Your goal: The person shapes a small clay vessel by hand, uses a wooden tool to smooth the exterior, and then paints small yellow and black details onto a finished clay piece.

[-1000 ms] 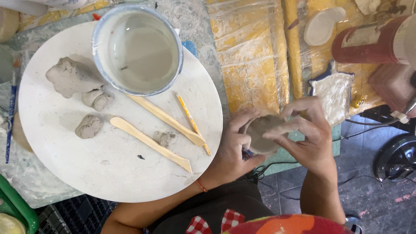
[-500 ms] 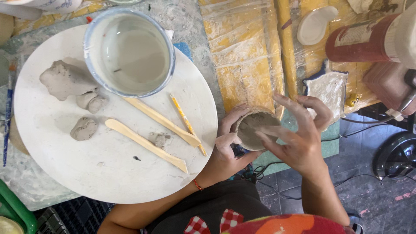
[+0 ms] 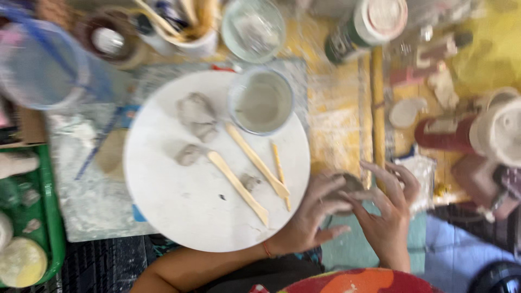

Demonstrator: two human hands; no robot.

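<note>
Two hands are closing around one small clay bowl [image 3: 347, 187] just off the right edge of the round white board [image 3: 179, 217]. The left hand [image 3: 312, 220] is cupping it from the board side, the right hand [image 3: 388, 217] pressing spread fingers from the other. Farther out, wooden modelling sticks [image 3: 255, 163] are lying diagonally, pointing toward the water cup [image 3: 261, 101] and clay lumps [image 3: 196, 115].

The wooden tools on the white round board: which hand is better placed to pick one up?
Likely the left hand. It lies at the white round board's edge, just beside the wooden tools. The right hand is farther out, beyond the clay piece that both hands cup.
</note>
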